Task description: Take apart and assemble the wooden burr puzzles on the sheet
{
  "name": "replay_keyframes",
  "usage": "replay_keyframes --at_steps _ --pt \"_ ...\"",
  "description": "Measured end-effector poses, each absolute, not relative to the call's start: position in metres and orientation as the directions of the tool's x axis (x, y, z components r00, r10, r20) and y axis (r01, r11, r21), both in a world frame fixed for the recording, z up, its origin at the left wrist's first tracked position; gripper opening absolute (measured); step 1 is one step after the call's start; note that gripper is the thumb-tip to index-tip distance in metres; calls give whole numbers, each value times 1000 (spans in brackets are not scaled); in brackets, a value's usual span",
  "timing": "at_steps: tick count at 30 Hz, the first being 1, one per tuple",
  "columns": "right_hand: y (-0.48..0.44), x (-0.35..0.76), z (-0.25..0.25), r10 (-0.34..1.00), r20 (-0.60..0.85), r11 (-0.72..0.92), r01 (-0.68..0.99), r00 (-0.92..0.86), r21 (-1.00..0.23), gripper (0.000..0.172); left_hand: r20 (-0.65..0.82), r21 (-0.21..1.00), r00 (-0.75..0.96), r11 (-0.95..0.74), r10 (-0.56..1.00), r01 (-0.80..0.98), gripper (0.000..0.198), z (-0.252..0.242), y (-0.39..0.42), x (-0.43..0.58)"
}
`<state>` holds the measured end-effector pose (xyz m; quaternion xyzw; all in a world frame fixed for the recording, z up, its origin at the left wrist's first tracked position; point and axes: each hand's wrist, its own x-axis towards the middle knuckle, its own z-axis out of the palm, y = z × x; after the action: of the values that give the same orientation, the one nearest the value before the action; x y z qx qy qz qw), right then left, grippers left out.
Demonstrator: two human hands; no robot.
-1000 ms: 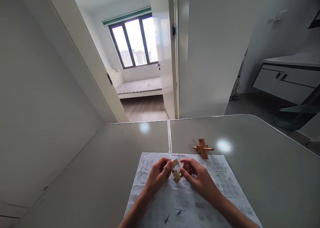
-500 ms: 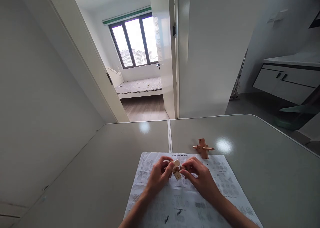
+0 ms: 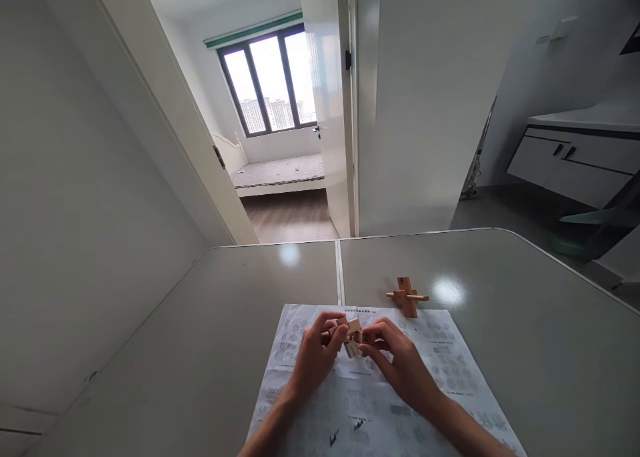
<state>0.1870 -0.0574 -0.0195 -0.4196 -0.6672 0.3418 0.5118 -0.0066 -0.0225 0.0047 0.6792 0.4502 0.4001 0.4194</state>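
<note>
Both pinching narrowly, a bare left hand (image 3: 320, 350) and bare right hand (image 3: 396, 350) hold an angular tan wooden block cluster (image 3: 353, 345) over a white printed paper sheet (image 3: 373, 403), where uneven pressure could pull it apart, short of a reddish-brown cross-shaped wooden assembly (image 3: 407, 297).

One cluster of small wooden blocks (image 3: 353, 337), square-edged, in pale yellow and reddish-brown tones, is held near six o'clock in the head view, gripped by the left hand (image 3: 320, 345) at its nine o'clock side and by the right hand (image 3: 394, 347) at three. A pale block (image 3: 354, 325) is set slantwise at twelve o'clock, a pale grooved block (image 3: 353, 349) at six, and a reddish-brown block (image 3: 342, 321) at ten, under the left fingers. The joints are partly covered, and whether all parts are interlocked cannot be told.
</note>
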Motion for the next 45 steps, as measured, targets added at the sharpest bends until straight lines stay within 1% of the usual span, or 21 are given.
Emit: replay_keyframes --at_steps 2,4,5,8,9,10,13,16,22,27,35,41,45 --pt "-58 187 -18 911 392 410 197 -125 -890 14 174 930 301 -257 937 263 33 7 -23 -7" --pt "-58 187 -18 913 388 406 190 -126 -894 13 174 924 345 -274 922 267 37 9 -25 -7" --pt "-59 187 -18 914 387 405 191 -124 -894 13 172 919 366 -283 915 276 43 9 -26 -7" --pt "-59 187 -19 915 386 404 206 -120 -891 12 172 896 411 -316 895 312 71 10 -28 -7" --pt "-58 187 -20 914 387 404 211 -120 -890 12 176 886 417 -328 892 328 76 10 -28 -7" --pt "-58 187 -20 914 389 406 215 -120 -888 11 185 874 416 -342 890 344 78 10 -29 -7" --pt "-59 188 -19 908 399 419 227 -129 -879 10 225 838 389 -381 893 391 65 9 -28 -6" --pt "-60 188 -17 895 420 445 266 -150 -855 11 243 819 403 -409 883 403 61 10 -27 -7" --pt "-60 191 -15 871 463 489 385 -165 -782 16 234 816 443 -422 866 395 61 15 -27 -10" --pt "-60 191 -15 861 485 496 468 -155 -732 19 219 833 439 -402 871 381 61 14 -26 -10" --pt "-61 190 -14 861 480 495 489 -167 -718 19 216 834 441 -399 871 380 59 16 -26 -10" --pt "-59 192 -13 873 469 473 465 -133 -748 19 246 840 412 -405 877 361 60 17 -26 -11" --pt "-59 193 -13 878 464 466 444 -121 -765 17 261 815 419 -431 870 387 59 18 -27 -9"
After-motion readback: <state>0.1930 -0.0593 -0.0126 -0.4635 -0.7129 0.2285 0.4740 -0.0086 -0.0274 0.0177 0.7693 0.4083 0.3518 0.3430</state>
